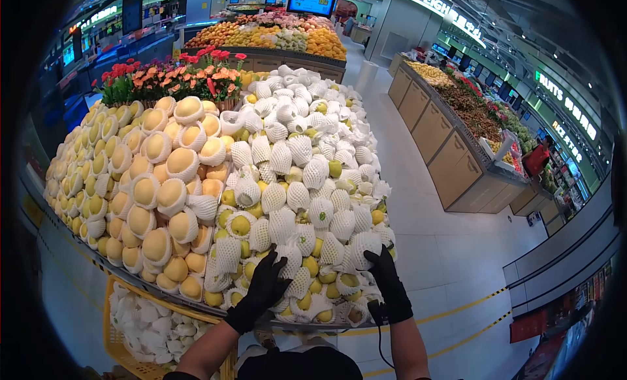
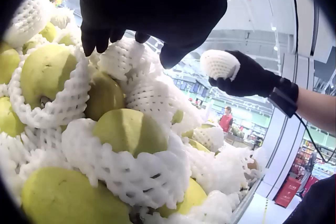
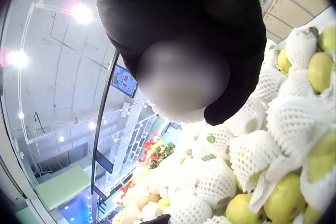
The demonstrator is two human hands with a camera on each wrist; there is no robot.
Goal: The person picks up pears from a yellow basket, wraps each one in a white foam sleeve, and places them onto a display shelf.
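Observation:
My right hand (image 1: pixel 390 287), in a black glove, grips a round fruit in a white foam net (image 2: pixel 218 65), raised above the pile in the left wrist view. In the right wrist view its near side is blurred, with thumb and fingers curved round it. My left hand (image 1: pixel 262 287), also gloved, is at the near part of the heap of yellow-green pears (image 1: pixel 310 265). In the left wrist view its fingers (image 2: pixel 100 38) reach down, close over a netted pear (image 2: pixel 121 59). Most pears sit in white foam nets; some show bare skin.
Left of the pears lie golden round fruits (image 1: pixel 171 161) in foam nets. Flowers (image 1: pixel 189 79) stand behind them. A yellow crate (image 1: pixel 117 344) of loose white foam nets stands below the front left edge. Across the aisle runs another produce stand (image 1: pixel 450 138).

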